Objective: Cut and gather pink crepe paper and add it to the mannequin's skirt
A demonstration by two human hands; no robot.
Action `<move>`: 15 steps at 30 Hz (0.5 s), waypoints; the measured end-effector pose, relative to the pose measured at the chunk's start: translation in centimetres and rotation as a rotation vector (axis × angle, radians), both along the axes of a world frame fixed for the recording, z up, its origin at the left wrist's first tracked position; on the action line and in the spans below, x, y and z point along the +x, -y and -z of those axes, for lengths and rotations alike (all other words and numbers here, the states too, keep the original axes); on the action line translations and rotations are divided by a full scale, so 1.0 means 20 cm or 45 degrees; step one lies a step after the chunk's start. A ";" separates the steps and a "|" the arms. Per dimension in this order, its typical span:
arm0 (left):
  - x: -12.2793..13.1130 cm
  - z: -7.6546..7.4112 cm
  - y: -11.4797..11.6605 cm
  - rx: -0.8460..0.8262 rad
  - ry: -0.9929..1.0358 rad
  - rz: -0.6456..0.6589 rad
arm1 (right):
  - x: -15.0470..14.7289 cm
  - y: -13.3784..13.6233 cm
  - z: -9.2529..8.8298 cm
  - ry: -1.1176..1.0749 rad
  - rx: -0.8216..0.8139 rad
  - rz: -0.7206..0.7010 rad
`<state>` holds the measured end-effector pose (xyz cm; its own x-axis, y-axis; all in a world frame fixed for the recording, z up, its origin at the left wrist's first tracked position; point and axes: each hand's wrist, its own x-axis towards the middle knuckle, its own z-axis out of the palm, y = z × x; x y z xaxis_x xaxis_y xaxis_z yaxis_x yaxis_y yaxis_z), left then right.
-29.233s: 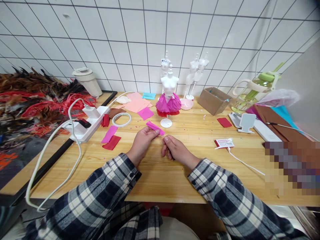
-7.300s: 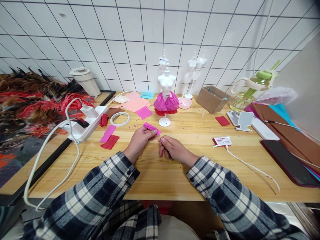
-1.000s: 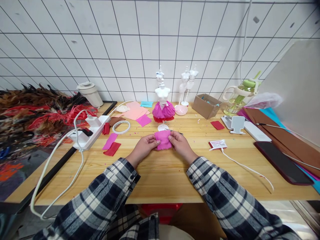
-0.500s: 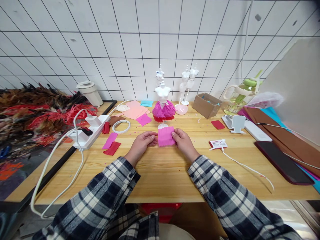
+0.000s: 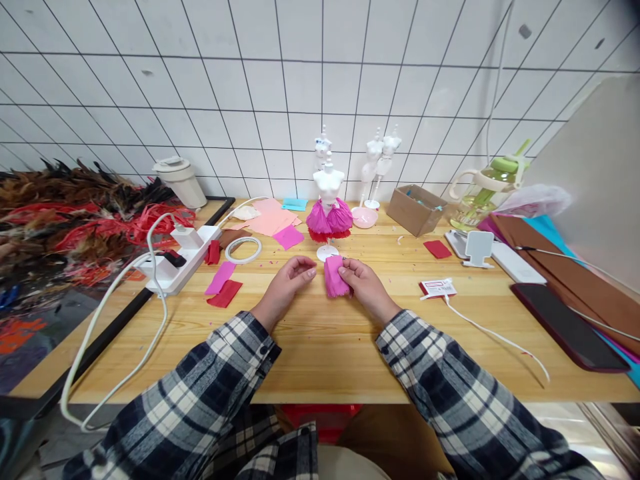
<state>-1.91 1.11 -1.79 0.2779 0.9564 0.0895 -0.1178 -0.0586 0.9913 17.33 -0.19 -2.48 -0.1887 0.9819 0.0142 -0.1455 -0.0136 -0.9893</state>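
A small piece of pink crepe paper (image 5: 335, 277) with a frayed lower edge is pinched in my right hand (image 5: 359, 283), above the front middle of the table. My left hand (image 5: 289, 283) is to its left, fingers bent but apart, holding nothing, with a gap between it and the paper. Just behind stands a white mini mannequin (image 5: 329, 181) on a round white base, wearing a skirt of magenta paper (image 5: 325, 219) over a red layer.
A tape roll (image 5: 243, 251), pink and red paper pieces (image 5: 224, 293) and a power strip (image 5: 187, 263) lie left. Behind are more mannequins (image 5: 387, 163) and a cardboard box (image 5: 416, 212). On the right are a phone (image 5: 567, 327), a price tag (image 5: 438, 287) and a bottle (image 5: 487, 193).
The pink paper went from a wide, flat square to a narrower, folded shape in my right hand. My left fingers have come away from its left edge and spread apart.
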 end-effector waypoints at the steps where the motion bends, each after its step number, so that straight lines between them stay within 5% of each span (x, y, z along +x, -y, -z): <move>1: 0.00 -0.02 0.01 0.100 0.000 -0.013 | 0.00 0.00 -0.01 0.018 -0.010 -0.058; 6: 0.00 -0.08 0.04 0.179 -0.172 0.230 | -0.01 0.02 -0.02 0.159 0.008 -0.237; 12: 0.00 -0.04 0.02 0.038 -0.277 0.233 | 0.00 0.01 0.00 0.266 0.116 -0.159; 15: 0.00 -0.03 0.01 0.067 -0.206 0.175 | 0.06 -0.02 0.00 0.557 0.344 0.051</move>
<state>-1.85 0.97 -1.20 0.4204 0.9036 0.0817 0.0319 -0.1047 0.9940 18.45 0.12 -2.47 -0.1963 0.9606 0.1967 0.2878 0.2482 -0.9250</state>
